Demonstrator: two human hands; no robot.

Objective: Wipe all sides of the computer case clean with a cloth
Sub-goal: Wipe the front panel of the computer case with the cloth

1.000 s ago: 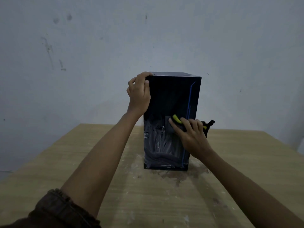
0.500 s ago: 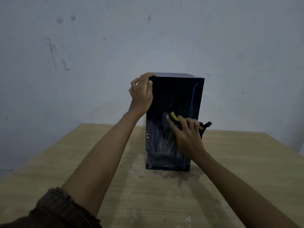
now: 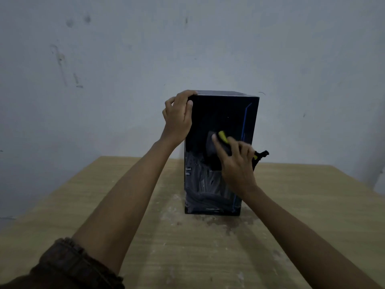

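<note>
A black computer case (image 3: 225, 113) stands upright on the wooden table (image 3: 104, 205), its glossy front panel with a thin blue line facing me. My left hand (image 3: 178, 118) grips the case's top left corner, fingers curled over the edge. My right hand (image 3: 235, 161) presses a dark cloth with yellow trim (image 3: 221, 137) flat against the middle of the front panel. A corner of the cloth (image 3: 261, 155) sticks out past the case's right edge. The lower panel shows wipe streaks.
A pale bare wall (image 3: 125, 59) rises just behind the table. The tabletop has whitish dusty stains (image 3: 173, 207) around the base of the case. The table's left and right edges lie well away from the case.
My right hand has slid the cloth upward and a little left on the front panel. My left hand stays on the top left corner.
</note>
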